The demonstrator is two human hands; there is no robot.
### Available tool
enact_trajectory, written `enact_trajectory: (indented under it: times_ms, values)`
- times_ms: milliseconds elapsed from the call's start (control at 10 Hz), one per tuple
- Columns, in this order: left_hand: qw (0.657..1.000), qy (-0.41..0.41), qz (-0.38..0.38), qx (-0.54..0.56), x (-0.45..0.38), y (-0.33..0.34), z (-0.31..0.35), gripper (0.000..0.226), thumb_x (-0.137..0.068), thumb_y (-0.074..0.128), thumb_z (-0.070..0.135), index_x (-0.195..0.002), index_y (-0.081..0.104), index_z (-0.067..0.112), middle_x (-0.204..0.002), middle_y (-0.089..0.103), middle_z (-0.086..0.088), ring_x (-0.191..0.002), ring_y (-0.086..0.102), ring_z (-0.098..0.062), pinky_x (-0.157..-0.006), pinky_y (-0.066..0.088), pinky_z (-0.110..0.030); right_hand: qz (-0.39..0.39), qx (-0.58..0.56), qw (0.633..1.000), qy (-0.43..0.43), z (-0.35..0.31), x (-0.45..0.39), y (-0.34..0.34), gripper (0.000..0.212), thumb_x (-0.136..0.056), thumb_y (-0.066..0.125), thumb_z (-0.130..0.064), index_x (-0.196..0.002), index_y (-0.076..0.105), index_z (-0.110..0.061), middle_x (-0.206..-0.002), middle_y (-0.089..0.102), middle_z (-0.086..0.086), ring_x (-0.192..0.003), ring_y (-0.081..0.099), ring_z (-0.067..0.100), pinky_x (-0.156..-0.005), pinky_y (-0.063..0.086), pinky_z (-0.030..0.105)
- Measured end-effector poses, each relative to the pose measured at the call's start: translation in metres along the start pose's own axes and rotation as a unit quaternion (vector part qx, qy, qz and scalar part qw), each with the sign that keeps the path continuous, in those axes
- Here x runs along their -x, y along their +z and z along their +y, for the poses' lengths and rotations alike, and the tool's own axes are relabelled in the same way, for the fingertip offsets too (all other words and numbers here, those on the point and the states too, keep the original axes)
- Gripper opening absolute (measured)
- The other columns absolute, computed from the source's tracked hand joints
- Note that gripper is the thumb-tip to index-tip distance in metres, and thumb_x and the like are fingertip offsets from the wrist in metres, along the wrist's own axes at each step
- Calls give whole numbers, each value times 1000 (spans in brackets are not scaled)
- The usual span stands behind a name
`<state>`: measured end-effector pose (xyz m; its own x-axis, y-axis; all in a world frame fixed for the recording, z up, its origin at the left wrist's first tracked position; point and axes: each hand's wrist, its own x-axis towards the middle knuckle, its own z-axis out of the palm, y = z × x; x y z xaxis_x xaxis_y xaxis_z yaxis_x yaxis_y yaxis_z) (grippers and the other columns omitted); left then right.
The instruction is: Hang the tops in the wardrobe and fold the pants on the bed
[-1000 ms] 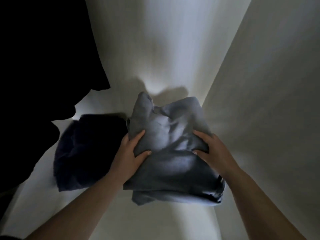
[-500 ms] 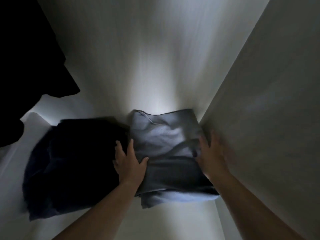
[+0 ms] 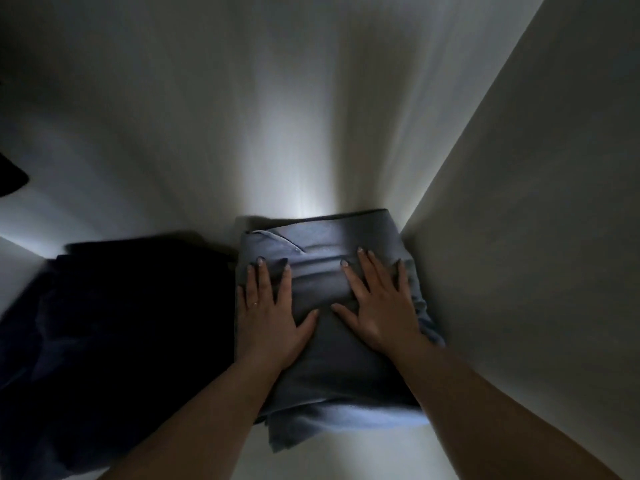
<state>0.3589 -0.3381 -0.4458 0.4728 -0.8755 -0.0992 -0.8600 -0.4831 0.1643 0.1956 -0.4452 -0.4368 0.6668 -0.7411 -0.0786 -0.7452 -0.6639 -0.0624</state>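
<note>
A folded grey-blue garment (image 3: 322, 368) lies on the white wardrobe shelf (image 3: 311, 459), pushed into the back right corner. My left hand (image 3: 268, 313) lies flat on its left side with straight fingers. My right hand (image 3: 379, 306) presses flat on its right side, fingers spread. A folded dark navy garment (image 3: 114, 341) sits on the shelf just to the left, touching the grey one.
The wardrobe's white back wall (image 3: 277, 116) rises behind the clothes, and its right side panel (image 3: 536, 237) stands close beside the grey garment. A dark hanging piece of fabric (image 3: 10, 178) shows at the left edge.
The grey garment went down from my grip onto the shelf and into the corner. Both hands now lie flat on top of it instead of holding its sides.
</note>
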Motion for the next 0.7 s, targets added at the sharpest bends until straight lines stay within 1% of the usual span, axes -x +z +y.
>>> enact_trajectory:
  times_ms: [100, 200, 300, 400, 500, 600, 700]
  values:
    - [1000, -8, -15, 23, -11, 12, -3, 98, -79, 34, 75, -151, -12, 27, -156, -24, -16, -144, -21, -29, -117, -6, -43, 7, -32, 999, 27, 2, -11, 16, 77, -86, 23, -71, -150, 21, -28, -159, 17, 3, -146, 17, 18, -112, 10, 58]
    - [998, -18, -34, 55, -25, 24, -9, 100, -76, 34, 78, -150, -14, 30, -154, -31, -10, -142, -27, -25, -116, -9, -39, 14, -47, 998, 29, 7, -27, 35, 79, -85, 17, -74, -151, 7, -33, -160, 8, -1, -146, 7, 14, -112, 4, 56]
    - [997, -16, -36, 66, -33, 29, -12, 103, -70, 27, 82, -149, -15, 31, -153, -33, -6, -140, -30, -23, -115, -11, -38, 25, -55, 998, 23, 9, -35, 44, 78, -84, 16, -74, -150, 1, -35, -160, 4, -2, -146, 1, 11, -112, 0, 55]
    - [996, -16, -61, 66, -34, 27, -14, 104, -69, 27, 82, -149, -15, 31, -153, -34, -6, -140, -30, -24, -115, -11, -39, 12, -53, 998, 24, 8, -35, 44, 79, -83, 13, -75, -149, -5, -36, -160, -1, -3, -145, -4, 10, -112, -3, 53]
    - [993, -22, -105, 53, -46, 17, -16, 104, -73, 38, 80, -151, -10, 30, -155, -28, -9, -143, -25, -27, -117, -6, -41, -13, -39, 999, 28, 5, -39, 38, 80, -82, 11, -75, -149, -8, -36, -160, -6, -4, -145, -6, 10, -112, -3, 53]
    - [990, -21, -125, 55, -47, -6, -10, 98, -78, 51, 71, -152, 4, 28, -159, -13, -13, -146, -10, -32, -118, 6, -42, -64, -32, 996, 45, -3, -40, 17, 80, -86, 29, -70, -151, 6, -29, -160, 0, 1, -146, 1, 17, -113, 7, 55]
    - [987, 2, -58, 152, -38, -30, -11, 67, -84, 63, 45, -142, 41, 19, -152, 29, -17, -140, 26, -32, -112, 27, -37, -67, -86, 993, 56, -16, -41, -11, 69, -88, 52, -53, -146, 28, -24, -153, 27, 7, -140, 25, 25, -111, 29, 44]
